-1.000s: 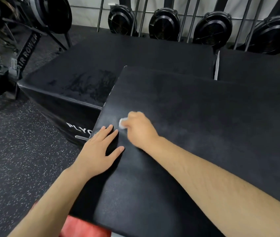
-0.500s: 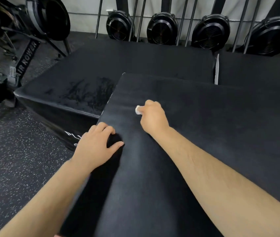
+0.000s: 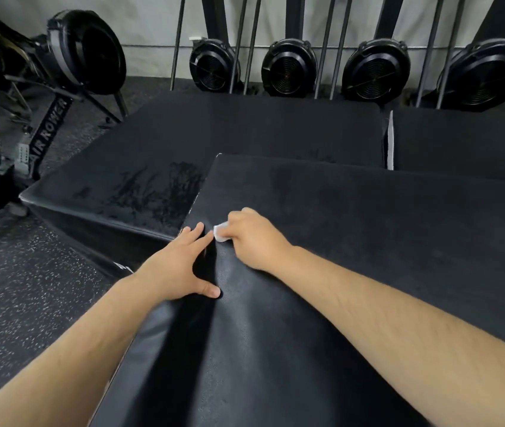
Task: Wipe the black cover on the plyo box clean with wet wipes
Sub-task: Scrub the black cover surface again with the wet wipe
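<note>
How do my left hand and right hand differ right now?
The left hand lies flat, fingers straight and thumb spread; the right hand is curled. The left hand holds nothing; the right hand grips a white wet wipe. The left hand sits at the cover's left edge, the right hand further in. Both touch the black cover.

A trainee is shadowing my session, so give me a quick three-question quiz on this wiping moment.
1. True or false: the left hand rests open, fingers straight, on the black cover.
2. Which hand grips the wet wipe? A) left B) right
3. Fill in: the wipe sits near the cover's ____ edge.
Key: 1 true; 2 B, the right hand; 3 left.
</note>
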`<state>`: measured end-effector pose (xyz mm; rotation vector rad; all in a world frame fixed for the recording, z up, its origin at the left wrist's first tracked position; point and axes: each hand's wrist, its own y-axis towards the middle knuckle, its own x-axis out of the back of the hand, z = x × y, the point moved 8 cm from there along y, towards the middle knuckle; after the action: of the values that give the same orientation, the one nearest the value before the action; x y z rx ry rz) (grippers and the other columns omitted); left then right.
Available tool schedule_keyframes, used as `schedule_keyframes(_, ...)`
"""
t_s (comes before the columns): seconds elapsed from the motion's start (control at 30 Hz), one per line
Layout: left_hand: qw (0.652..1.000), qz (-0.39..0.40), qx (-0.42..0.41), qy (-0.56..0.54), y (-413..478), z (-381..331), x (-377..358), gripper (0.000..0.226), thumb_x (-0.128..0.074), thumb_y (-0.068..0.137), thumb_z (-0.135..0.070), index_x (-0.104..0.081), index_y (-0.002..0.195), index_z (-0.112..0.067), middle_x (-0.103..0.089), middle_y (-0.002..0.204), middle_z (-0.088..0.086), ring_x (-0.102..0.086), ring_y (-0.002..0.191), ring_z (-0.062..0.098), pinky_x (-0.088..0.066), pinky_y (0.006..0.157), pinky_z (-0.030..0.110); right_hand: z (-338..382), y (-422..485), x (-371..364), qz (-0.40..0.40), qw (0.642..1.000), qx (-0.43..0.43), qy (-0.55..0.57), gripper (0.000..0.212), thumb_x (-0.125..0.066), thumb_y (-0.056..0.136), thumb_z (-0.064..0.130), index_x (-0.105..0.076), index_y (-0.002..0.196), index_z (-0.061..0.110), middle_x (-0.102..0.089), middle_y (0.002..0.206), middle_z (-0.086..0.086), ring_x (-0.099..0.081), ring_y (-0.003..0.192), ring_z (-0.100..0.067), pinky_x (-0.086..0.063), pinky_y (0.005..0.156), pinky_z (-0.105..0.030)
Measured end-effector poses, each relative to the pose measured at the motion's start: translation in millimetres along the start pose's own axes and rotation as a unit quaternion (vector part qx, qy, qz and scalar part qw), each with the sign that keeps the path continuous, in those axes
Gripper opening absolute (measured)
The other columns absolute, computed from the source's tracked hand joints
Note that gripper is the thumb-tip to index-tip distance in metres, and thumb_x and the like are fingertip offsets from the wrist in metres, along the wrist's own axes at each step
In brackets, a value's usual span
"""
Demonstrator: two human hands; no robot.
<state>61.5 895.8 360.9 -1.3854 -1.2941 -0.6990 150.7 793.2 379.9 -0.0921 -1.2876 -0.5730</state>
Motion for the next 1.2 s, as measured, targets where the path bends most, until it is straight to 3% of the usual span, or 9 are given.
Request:
schedule_keyframes(0.17,1.0,0.026,0.01,-0.011,0,-1,10,0.141,-0.069,0.038,-0.088,-0.019,0.158,-0.033,-0.007,0.165,-0.015,-0.004,0.154,0.012,-0.013,0.124,0.031,-91,26,18,-0.035,0.97,-0.239,0.042,0.029,-0.027,0.056,0.002,-0.044,0.075,0.017,-0.041,0.09,-0.001,-0.052,0.081,-0.029,-0.03,0.051,-0.028)
schedule_keyframes(0.3,0.999,-0.006,0.021,0.023,21,-4,38,0.094,-0.08,0.051,-0.074,-0.051,0.132,-0.035,-0.038,0.135,-0.012,-0.037,0.129,0.02,-0.038,0.109,0.036,-30,44,-7,0.026,0.997,-0.079,-0.004,0.023,-0.043,0.071,-0.004,-0.05,0.073,0.018,-0.044,0.085,0.001,-0.046,0.083,-0.025,-0.039,0.058,-0.033)
schedule_keyframes(0.37,0.999,-0.01,0.012,0.042,33,-15,38,0.094,-0.09,0.059,-0.052,-0.041,0.137,-0.033,-0.024,0.152,-0.007,-0.022,0.142,0.025,-0.036,0.113,0.042,-46,48,2,0.027,0.997,-0.076,0.001,0.021,-0.041,0.073,0.0,-0.051,0.076,0.019,-0.045,0.086,0.0,-0.048,0.081,-0.026,-0.04,0.061,-0.035)
schedule_keyframes(0.5,0.996,0.06,0.022,0.06,53,-19,22,0.132,-0.092,0.066,-0.032,0.003,0.158,-0.039,0.02,0.165,-0.01,0.019,0.152,0.018,-0.019,0.123,0.045,-131,64,32,0.034,0.946,-0.317,0.049,0.012,-0.051,0.083,0.006,-0.056,0.076,0.015,-0.052,0.089,-0.001,-0.055,0.079,-0.025,-0.039,0.058,-0.027)
schedule_keyframes(0.67,0.993,0.089,0.013,0.083,61,-16,23,0.137,-0.093,0.063,-0.037,0.008,0.155,-0.046,0.022,0.163,-0.015,0.019,0.152,0.016,-0.021,0.123,0.045,-77,73,11,0.038,0.992,-0.116,0.007,0.019,-0.042,0.067,-0.003,-0.04,0.065,0.015,-0.038,0.074,0.002,-0.04,0.07,-0.022,-0.038,0.054,-0.033)
schedule_keyframes(0.73,0.994,0.084,0.003,0.071,61,-14,23,0.136,-0.093,0.062,-0.038,0.007,0.154,-0.049,0.021,0.163,-0.018,0.018,0.152,0.013,-0.021,0.123,0.042,-111,78,23,0.012,0.985,-0.171,0.018,0.018,-0.043,0.072,-0.001,-0.045,0.067,0.017,-0.045,0.077,0.002,-0.051,0.075,-0.024,-0.041,0.056,-0.033)
schedule_keyframes(0.83,0.995,0.077,0.0,0.065,62,-15,22,0.136,-0.093,0.063,-0.036,0.008,0.153,-0.053,0.022,0.162,-0.02,0.019,0.151,0.011,-0.021,0.123,0.041,-177,83,41,-0.045,0.917,-0.381,0.111,0.006,-0.054,0.084,0.009,-0.057,0.079,0.011,-0.058,0.087,-0.007,-0.062,0.079,-0.026,-0.034,0.051,-0.025)
schedule_keyframes(1.03,0.995,0.064,-0.007,0.072,64,-10,21,0.136,-0.092,0.06,-0.041,0.008,0.151,-0.055,0.021,0.162,-0.02,0.018,0.151,0.011,-0.021,0.123,0.04,-133,100,9,0.004,0.982,-0.187,0.04,0.018,-0.035,0.064,0.0,-0.046,0.067,0.014,-0.041,0.074,0.004,-0.044,0.069,-0.021,-0.034,0.053,-0.031)
schedule_keyframes(1.2,0.995,0.058,-0.006,0.077,63,-13,23,0.136,-0.092,0.061,-0.039,0.009,0.151,-0.056,0.021,0.162,-0.022,0.017,0.152,0.01,-0.022,0.123,0.041,-173,144,32,-0.003,0.931,-0.356,0.073,0.028,-0.056,0.097,0.031,-0.069,0.096,0.007,-0.066,0.099,-0.008,-0.065,0.092,-0.031,-0.053,0.075,-0.034)
